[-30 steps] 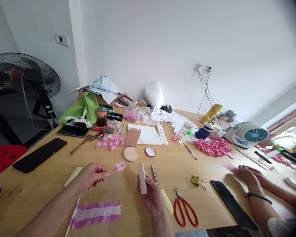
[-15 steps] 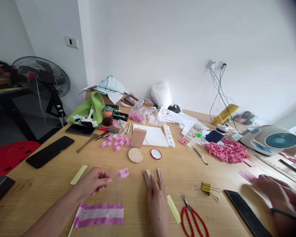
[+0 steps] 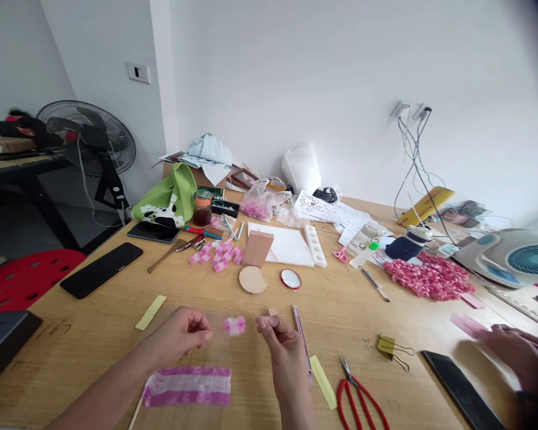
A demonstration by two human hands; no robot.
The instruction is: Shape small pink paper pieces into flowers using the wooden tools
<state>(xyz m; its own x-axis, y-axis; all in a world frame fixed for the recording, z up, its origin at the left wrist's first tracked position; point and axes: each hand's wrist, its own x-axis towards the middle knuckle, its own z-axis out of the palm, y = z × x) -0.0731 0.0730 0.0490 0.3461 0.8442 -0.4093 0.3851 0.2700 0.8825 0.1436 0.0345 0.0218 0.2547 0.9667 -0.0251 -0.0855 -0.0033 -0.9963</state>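
Note:
My left hand (image 3: 189, 334) is closed, thumb and fingers pinched together, left of a small pink and white piece (image 3: 234, 325). What it holds is too small to make out. My right hand (image 3: 283, 346) is also pinched, on the other side of that piece; nothing clear shows at its fingertips. Partly behind my right hand is a wooden block (image 3: 272, 312), with a pale purple strip (image 3: 299, 334) beside it. A purple and white striped cloth (image 3: 188, 387) on a thin stick lies below my left hand.
Red-handled pliers (image 3: 350, 382), a yellow clip (image 3: 388, 346) and a black bar (image 3: 457, 388) lie at the right, near another person's hands (image 3: 515, 352). A round wooden disc (image 3: 253, 279), a red-rimmed lid (image 3: 291, 279) and pink flower pieces (image 3: 219, 255) are farther back.
My right hand has let go of the wooden block and moved up, its fingers now pinched near the small pink piece. The view has shifted slightly.

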